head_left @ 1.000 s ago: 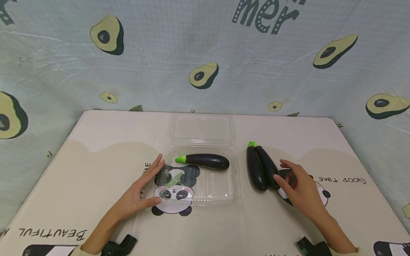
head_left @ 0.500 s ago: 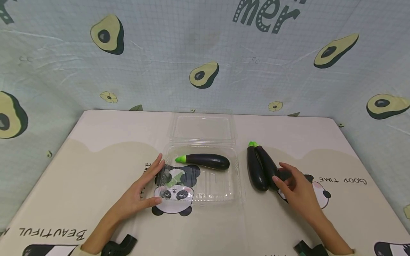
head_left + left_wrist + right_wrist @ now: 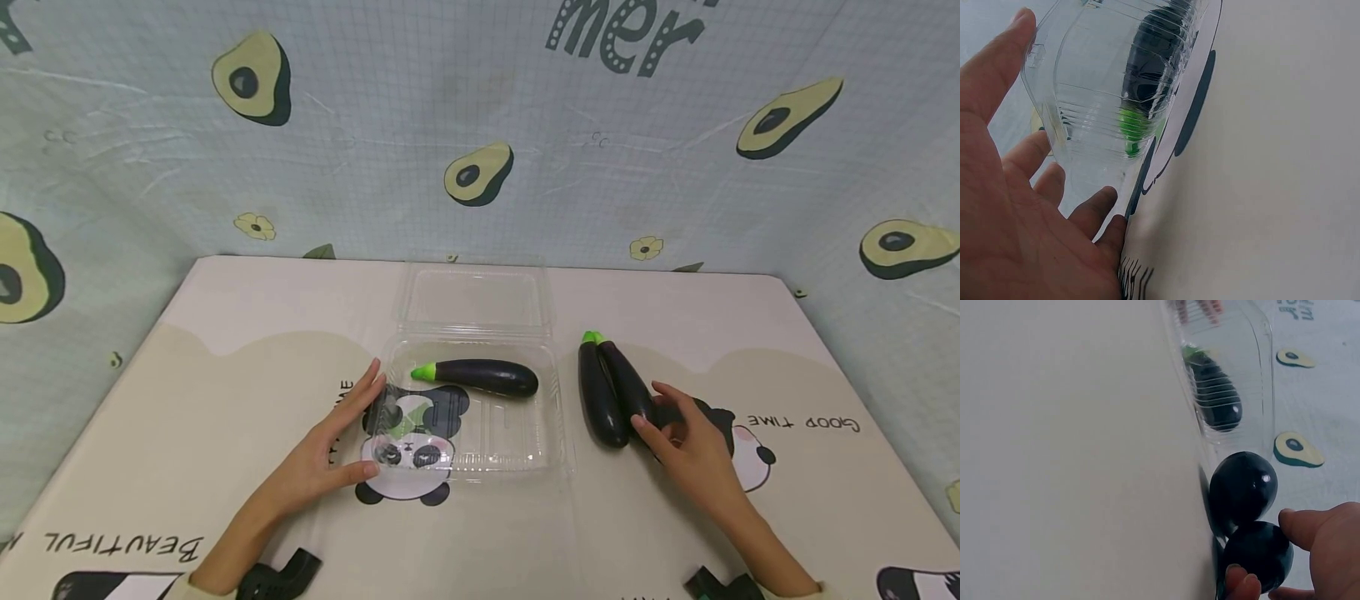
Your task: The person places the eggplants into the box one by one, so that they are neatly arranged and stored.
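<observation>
A clear plastic clamshell box [image 3: 510,433] lies with its lid laid back, and one dark eggplant [image 3: 487,377] with a green tip rests crosswise inside. Along the box's left side, my left hand [image 3: 330,454] spreads its fingers and thumb, touching the wall. To the right of the box, two more eggplants lie side by side on the table: a left one [image 3: 600,400] and a right one [image 3: 626,379]. My right hand [image 3: 693,454] holds the right one near its thick end, thumb on one side and fingers on the other, as the right wrist view shows. Some of its fingertips are hidden.
The table [image 3: 247,400] wears a light cloth printed with pandas and lettering. The raised lid [image 3: 474,298] reaches toward the table's back edge. Behind hangs a pale curtain [image 3: 360,108] with avocado prints. Black devices sit at both wrists, such as the left one [image 3: 281,575].
My right hand has moved slightly left and closed in on the right eggplant, its thumb now against it. The left hand, the box and the eggplants have stayed put.
</observation>
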